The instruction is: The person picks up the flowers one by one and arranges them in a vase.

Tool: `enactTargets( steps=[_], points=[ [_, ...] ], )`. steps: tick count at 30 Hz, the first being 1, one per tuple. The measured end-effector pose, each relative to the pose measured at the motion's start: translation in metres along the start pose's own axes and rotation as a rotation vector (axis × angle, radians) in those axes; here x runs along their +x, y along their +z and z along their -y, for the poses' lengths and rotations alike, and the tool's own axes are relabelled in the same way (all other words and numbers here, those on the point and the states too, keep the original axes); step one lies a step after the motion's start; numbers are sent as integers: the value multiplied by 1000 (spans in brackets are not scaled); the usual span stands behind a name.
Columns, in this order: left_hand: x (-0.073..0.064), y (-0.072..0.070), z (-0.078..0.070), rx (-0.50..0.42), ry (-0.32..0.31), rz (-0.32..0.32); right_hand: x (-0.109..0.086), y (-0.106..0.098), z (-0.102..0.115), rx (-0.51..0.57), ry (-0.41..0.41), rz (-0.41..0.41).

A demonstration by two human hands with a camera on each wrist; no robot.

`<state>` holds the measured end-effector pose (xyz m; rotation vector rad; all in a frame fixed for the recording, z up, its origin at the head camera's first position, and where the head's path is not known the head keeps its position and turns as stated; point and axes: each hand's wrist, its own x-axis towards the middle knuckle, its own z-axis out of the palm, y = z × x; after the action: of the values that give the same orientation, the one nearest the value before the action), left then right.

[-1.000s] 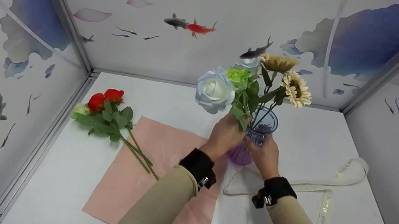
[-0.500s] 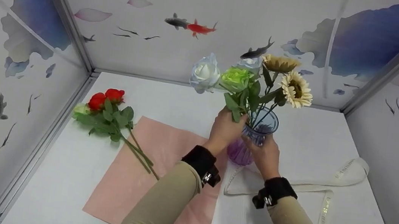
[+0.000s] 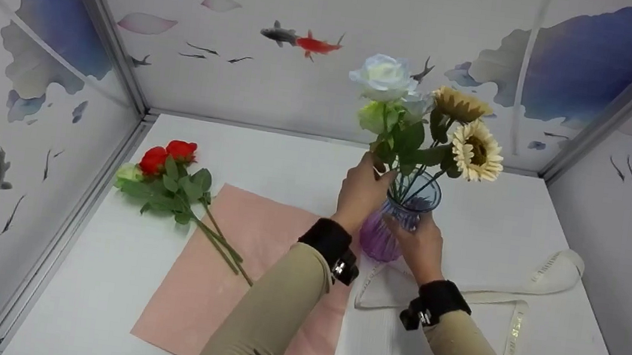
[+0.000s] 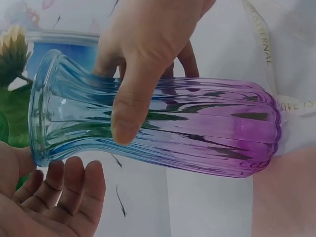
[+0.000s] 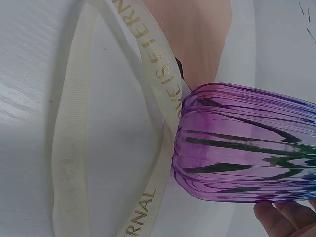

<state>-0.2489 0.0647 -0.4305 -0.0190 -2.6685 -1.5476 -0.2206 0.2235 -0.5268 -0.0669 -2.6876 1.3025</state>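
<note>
A ribbed glass vase [image 3: 382, 237], blue at the rim and purple below, stands with several artificial flowers in it. My right hand [image 3: 421, 245] grips its neck, thumb across the front in the left wrist view. My left hand [image 3: 361, 192] is at the left side of the rim, touching the leaves with loosely bent fingers [image 4: 74, 182]. A pale blue-white rose [image 3: 385, 77] rises above a green flower [image 3: 376, 117], with another pale blue bloom [image 3: 417, 105] behind. Two cream sunflowers lean right, the nearer sunflower [image 3: 477, 151] facing me. Stems show through the glass.
Two red roses [image 3: 153, 161] and a pale green one lie on the left with leafy stems. Those stems overlap a pink sheet [image 3: 249, 229]. A cream ribbon with gold lettering [image 3: 514, 331] loops across the table on the right. Printed walls enclose the table.
The pale blue-white rose has swung first left, then right and up over the bunch. My left hand has shifted slightly up and the sunflowers have moved a little right. The right hand stays.
</note>
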Motion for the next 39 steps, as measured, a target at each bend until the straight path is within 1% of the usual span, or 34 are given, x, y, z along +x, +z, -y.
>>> enactTargets(
  steps=[4,9,12,17,23,26,29,31,36,39],
  points=[
    [3,-2,1,-33,-42,29,1,0,-1,-2,-1,6],
    [1,-3,7,-189,-109,87,1,-1,-1,1,5,16],
    [0,-4,9,-268,-127,110,1,-1,0,4,3,19],
    [-3,-6,10,-329,-120,137,2,-2,0,-1,3,23],
    [-6,-9,12,-395,-123,171,2,0,0,3,-12,4],
    [-8,-11,16,-426,-104,197,2,1,-1,5,-16,-3],
    [-10,-13,23,-473,-77,238,2,1,-1,3,-16,-4],
    [-10,-15,29,-495,-64,251,2,1,-1,3,-17,-6],
    [-12,-21,43,-517,-48,253,1,0,0,1,-9,-2],
    [-15,-27,54,-527,-57,269,1,0,0,-1,1,0]
  ],
)
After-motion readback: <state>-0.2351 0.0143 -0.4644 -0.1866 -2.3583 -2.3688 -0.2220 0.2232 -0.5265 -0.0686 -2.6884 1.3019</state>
